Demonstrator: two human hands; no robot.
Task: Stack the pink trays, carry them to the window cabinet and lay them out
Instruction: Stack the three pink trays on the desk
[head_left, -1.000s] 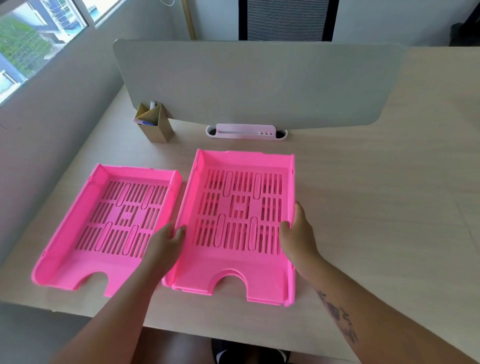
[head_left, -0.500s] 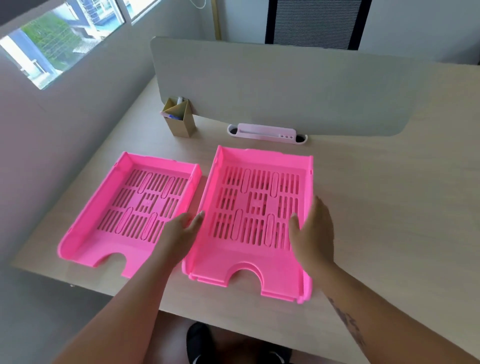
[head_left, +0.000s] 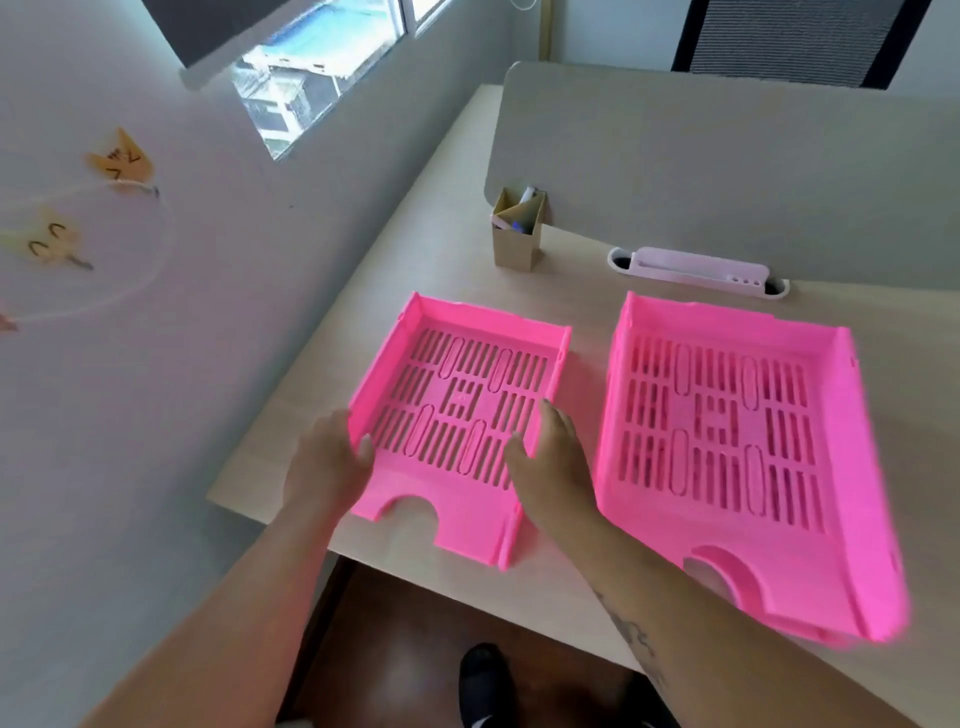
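Far left: wall (head_left: 218, 312) with paper cat-face cutouts (head_left: 122, 163) strung on a line, at 9 to 10 o'clock. Window (head_left: 311, 78) at 11 o'clock.

Left hand (head_left: 330, 465) at the left wall of the smaller pink tray (head_left: 457, 415), just left of centre frame. Grip curled over the rim: thumb tip inside on the slotted floor, the other fingers hidden behind the outer wall. Looks like a pinch on that wall.

Smaller pink tray lies flat on the worktop (head_left: 545, 587) near its left front corner, notched end toward the person at 6 o'clock.

Right hand (head_left: 553, 457) at the tray's right wall, thumb inside against the floor slots, fingers along the outside in the gap between the two trays. Grip closed around that wall in the same manner.

Larger pink stack (head_left: 737, 452) at 3 o'clock of the held tray, just beside it, not touching. A second rim edge shows under its front corner, so more than one tray nested; count cannot be told. Front edge blurred.

Behind, at 12 o'clock: cardboard pen holder (head_left: 517, 239), pale pink desk organiser (head_left: 698, 270), grey divider screen (head_left: 727, 166). A dark shoe (head_left: 480, 680) on the floor at 6 o'clock.
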